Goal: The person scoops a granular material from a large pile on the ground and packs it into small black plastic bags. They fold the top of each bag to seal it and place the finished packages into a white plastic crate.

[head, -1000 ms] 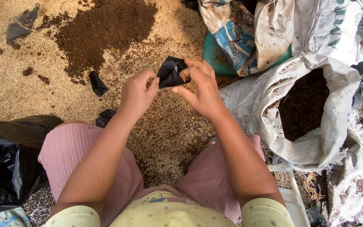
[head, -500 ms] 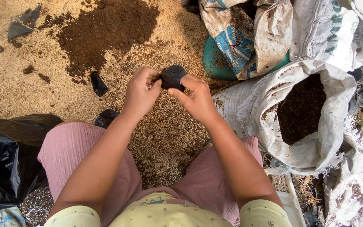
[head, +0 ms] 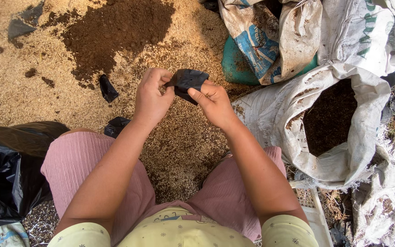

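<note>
A small black plastic bag is pinched between both my hands above a heap of pale husks. My left hand grips its left edge with curled fingers. My right hand holds the right side, thumb on top of the plastic. The bag looks crumpled and mostly flat. My knees in pink shorts frame the husk heap below.
A dark soil pile lies on the husks ahead. An open white sack of dark soil stands at right. Folded sacks lie behind it. More small black bags lie on the ground, and a large black plastic sheet at left.
My hands have kept working the small black bag, shifting slightly left and lower; the bag looks more folded and compact than a second ago.
</note>
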